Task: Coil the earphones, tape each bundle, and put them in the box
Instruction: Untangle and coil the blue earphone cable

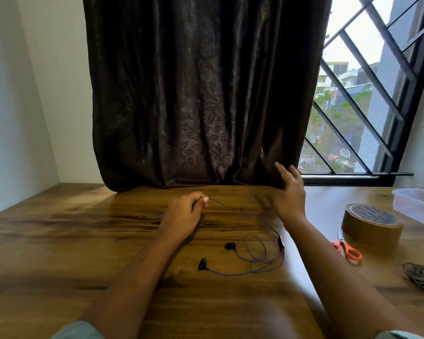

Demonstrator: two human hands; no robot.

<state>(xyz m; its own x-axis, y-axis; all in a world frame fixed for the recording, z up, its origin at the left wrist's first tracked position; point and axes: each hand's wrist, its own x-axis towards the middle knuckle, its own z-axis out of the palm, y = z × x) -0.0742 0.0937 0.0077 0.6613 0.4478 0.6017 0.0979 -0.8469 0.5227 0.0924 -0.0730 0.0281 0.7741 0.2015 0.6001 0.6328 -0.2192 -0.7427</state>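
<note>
Left hand (pixel 184 214) pinching earphones (pixel 252 258) cord end, prob anchor for coiling. Right hand (pixel 289 192) raised, fingers loose, holding nothing. Tape (pixel 372 223), box (pixel 416 204) waiting alongside.

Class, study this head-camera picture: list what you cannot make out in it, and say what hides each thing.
All in the head view:
- The stretch of the earphones cable inside the left hand, hidden by its curled fingers.
- The box, cut off by the right edge; contents unseen.
- The tape roll label, too small to read.
- A dark object, cut off by the right edge; unidentifiable.
</note>
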